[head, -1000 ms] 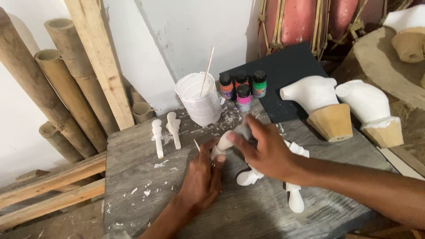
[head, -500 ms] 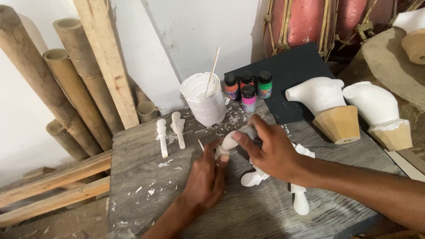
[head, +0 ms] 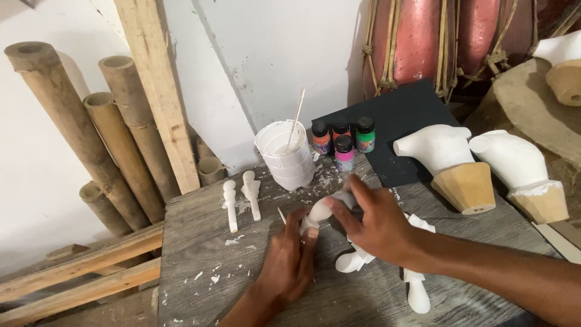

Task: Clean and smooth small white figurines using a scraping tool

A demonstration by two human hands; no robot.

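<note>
Fingers of both hands, left hand (head: 289, 261) and right hand (head: 378, 225), grip one small white figure (head: 324, 209) just above the worktop (head: 200, 242) (paint pot (head: 285, 156) beyond). Best to hold it steady, I think.

– What sort of place is shown here?

– A craft workshop is shown. White-painted carvings (head: 436, 148) are set on a rough wooden table (head: 200, 254) splashed with white. Small paint bottles (head: 344, 152) and a white paint cup (head: 285, 156) are kept there. Bamboo poles (head: 72, 121) are leaned on the wall.
</note>
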